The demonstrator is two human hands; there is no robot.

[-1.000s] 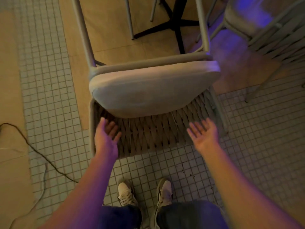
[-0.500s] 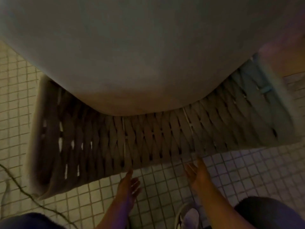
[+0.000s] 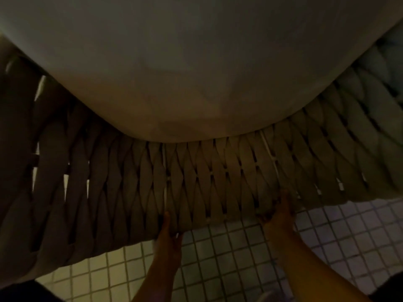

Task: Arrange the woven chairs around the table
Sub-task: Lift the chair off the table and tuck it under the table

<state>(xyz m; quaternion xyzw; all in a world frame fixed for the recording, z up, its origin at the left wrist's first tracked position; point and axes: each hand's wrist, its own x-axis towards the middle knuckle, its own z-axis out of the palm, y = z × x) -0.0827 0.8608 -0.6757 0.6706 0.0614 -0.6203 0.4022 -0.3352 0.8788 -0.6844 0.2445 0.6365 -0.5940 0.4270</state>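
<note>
While dim light falls, both hands — left hand (image 3: 169, 240), right hand (image 3: 278, 216) — clasp woven chair (image 3: 196, 182).

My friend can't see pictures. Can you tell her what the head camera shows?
Two bare hands, left hand and right hand, grip the top edge of a woven chair back. Its pale seat cushion fills the view above a tiled floor.

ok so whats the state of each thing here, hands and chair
left hand: gripping the lower edge of the woven back
right hand: gripping the same edge, further right
chair: very close to the camera, held by both hands
cushion: on the seat, fills the top of the view
</note>
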